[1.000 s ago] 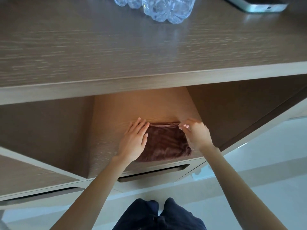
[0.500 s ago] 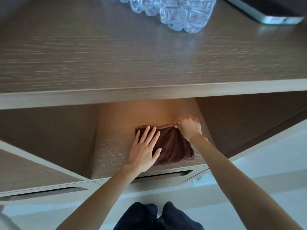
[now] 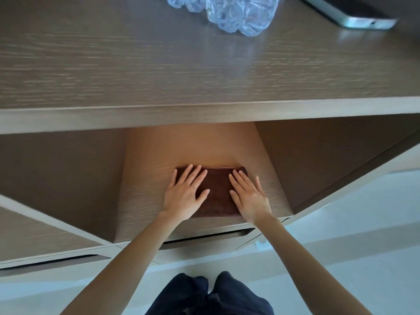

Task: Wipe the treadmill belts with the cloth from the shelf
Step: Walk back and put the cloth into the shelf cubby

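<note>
A dark brown folded cloth point(image 3: 218, 188) lies flat on the lower wooden shelf point(image 3: 145, 201) of an open compartment. My left hand point(image 3: 185, 193) rests palm down on the cloth's left half, fingers spread. Palm down on the right half lies my right hand point(image 3: 248, 196), fingers also apart. Both hands press on top of the cloth without gripping it. No treadmill is in view.
The wooden top point(image 3: 136, 64) overhangs the compartment and carries clear plastic bottles point(image 3: 229, 12) and a phone point(image 3: 354, 14) at the far edge. Drawers with slot handles point(image 3: 204, 237) sit below the shelf. Pale floor point(image 3: 363, 235) shows at right, and my dark trousers point(image 3: 209, 296) at the bottom.
My right hand let go of the cloth's far corner and laid flat on its right side. The left hand stayed flat on the left side. The cloth now lies squared and flattened.
</note>
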The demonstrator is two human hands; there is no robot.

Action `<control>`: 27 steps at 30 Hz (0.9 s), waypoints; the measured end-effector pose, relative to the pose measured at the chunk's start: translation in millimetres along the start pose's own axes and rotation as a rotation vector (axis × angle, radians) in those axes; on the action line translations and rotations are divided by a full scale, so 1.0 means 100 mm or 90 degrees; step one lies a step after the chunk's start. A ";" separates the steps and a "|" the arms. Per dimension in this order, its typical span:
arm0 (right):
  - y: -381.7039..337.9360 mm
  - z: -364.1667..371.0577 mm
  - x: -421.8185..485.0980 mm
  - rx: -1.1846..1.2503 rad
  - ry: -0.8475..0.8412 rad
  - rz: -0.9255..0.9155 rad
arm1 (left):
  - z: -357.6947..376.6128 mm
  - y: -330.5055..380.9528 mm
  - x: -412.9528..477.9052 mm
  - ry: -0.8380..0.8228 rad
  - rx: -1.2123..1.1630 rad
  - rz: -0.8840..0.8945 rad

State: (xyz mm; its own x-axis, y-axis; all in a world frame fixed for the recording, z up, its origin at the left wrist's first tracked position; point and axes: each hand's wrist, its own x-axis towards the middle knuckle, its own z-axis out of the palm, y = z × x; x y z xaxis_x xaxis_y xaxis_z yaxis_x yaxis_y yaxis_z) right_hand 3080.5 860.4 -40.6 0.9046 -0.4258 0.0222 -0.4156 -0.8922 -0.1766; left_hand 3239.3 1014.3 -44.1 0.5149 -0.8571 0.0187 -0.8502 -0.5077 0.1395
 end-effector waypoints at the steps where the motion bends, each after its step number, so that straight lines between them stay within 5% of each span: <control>1: -0.02 -0.02 0.01 -0.004 -0.002 0.002 | -0.02 0.02 -0.02 0.007 0.011 0.002; 5: -0.15 -0.10 0.13 -0.012 0.041 -0.006 | -0.01 0.17 -0.19 0.073 0.020 0.050; 12: -0.02 -0.18 0.42 -0.007 -0.131 -0.012 | -0.11 0.04 -0.06 -0.092 -0.080 0.022; 16: -0.11 -0.25 0.19 0.162 0.010 0.165 | -0.19 -0.13 -0.19 -0.061 -0.052 0.012; 18: -0.22 -0.20 -0.05 0.128 0.141 0.067 | -0.14 -0.11 -0.38 0.020 -0.027 0.030; 21: -0.33 -0.02 -0.37 0.065 0.121 -0.109 | 0.00 0.00 -0.64 0.055 -0.029 0.082; 27: -0.06 -0.01 -0.53 -0.036 0.103 -0.127 | 0.15 0.14 -0.63 0.015 -0.020 0.080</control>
State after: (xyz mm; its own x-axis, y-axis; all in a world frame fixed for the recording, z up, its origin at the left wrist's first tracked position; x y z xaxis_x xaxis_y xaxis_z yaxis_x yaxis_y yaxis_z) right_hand 3034.9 888.7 -39.8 0.9439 -0.2558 0.2089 -0.2400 -0.9658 -0.0983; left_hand 3193.6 1060.2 -58.5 0.4072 -0.9113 0.0613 -0.9046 -0.3932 0.1649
